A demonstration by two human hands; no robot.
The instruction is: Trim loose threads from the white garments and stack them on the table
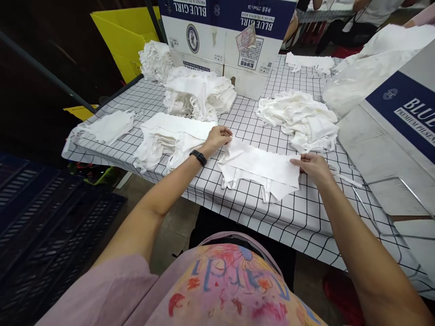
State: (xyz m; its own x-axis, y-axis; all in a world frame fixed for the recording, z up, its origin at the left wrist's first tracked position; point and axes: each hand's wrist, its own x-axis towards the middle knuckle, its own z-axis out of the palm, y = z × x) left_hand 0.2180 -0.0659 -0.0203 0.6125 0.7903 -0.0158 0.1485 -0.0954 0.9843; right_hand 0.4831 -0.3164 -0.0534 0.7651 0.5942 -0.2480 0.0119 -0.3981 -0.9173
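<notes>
A white strapped garment (263, 165), like a cropped camisole, lies spread on the checked cloth in front of me. Its straps hang toward the table's near edge. My left hand (218, 138), with a black band on the wrist, pinches its upper left corner. At the upper right corner, my right hand (314, 168) grips the edge between thumb and fingers. Just left of the garment is a neat stack of similar white garments (178, 127), partly behind my left forearm. A loose heap of white garments (301, 117) lies beyond my right hand.
White piles (200, 90) stand before a blue-and-white carton (220, 45) at the back. Another carton (401, 117), a metal wire frame (377, 226) and a plastic bag (367, 68) occupy the right. A single white piece (108, 127) lies far left. Other people sit behind.
</notes>
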